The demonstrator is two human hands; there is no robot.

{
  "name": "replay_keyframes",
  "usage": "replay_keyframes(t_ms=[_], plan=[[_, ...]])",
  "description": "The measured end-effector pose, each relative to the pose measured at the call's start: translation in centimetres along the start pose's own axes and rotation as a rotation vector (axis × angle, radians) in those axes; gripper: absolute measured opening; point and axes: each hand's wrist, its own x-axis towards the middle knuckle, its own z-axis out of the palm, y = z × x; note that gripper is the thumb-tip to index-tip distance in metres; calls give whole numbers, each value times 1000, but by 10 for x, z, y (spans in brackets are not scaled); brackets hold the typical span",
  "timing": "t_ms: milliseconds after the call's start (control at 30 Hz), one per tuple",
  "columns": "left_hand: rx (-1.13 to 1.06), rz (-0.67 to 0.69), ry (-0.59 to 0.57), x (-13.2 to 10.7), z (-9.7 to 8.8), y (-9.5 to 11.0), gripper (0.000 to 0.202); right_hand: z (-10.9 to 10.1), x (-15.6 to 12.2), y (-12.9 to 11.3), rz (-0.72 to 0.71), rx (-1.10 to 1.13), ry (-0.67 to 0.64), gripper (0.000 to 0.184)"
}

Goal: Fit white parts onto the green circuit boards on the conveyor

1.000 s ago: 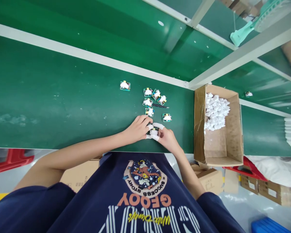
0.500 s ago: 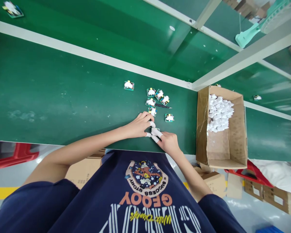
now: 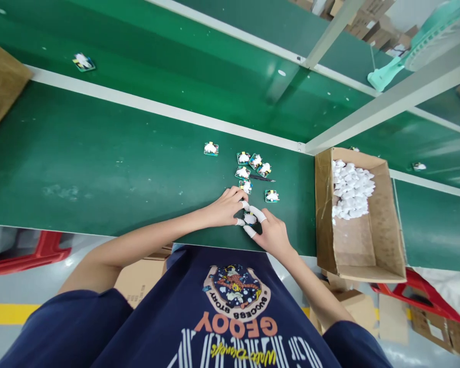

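My left hand and my right hand meet at the front edge of the green workbench. White finger cots cover some fingertips on both hands. Between those fingertips they pinch a small circuit board with a white tuft, partly hidden. Just beyond the hands lie several similar boards with white tufts, plus a single one further left. Dark tweezers rest among them, touched by neither hand.
To the right stands an open cardboard box holding a heap of white pieces. A pale rail crosses the bench, and another board lies beyond it. Red stools and cardboard stand on the floor below.
The whole scene has shifted right and down in view as my head moved. Both hands stay together on the small board, with the fingertips shifted slightly around it.
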Motion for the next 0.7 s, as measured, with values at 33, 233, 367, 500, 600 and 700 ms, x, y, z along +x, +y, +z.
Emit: replay_keyframes(t_ms=[33, 233, 367, 500, 600, 700], plan=[[3, 0, 2, 0, 0, 0, 23, -1, 2, -1, 34, 0, -9, 42], [27, 3, -6, -2, -1, 1, 23, -5, 12, -4, 96, 48, -123, 24], [31, 11, -4, -2, -1, 1, 23, -7, 18, -6, 176, 114, -143, 13], [15, -1, 0, -1, -2, 2, 27, -8, 16, 6, 151, 292, -172, 26], [8, -15, -9, -1, -2, 3, 30, -8, 13, 19, 176, 479, -243, 39], [15, -22, -19, 0, -2, 2, 33, -6, 13, 27, 267, 518, -273, 34]])
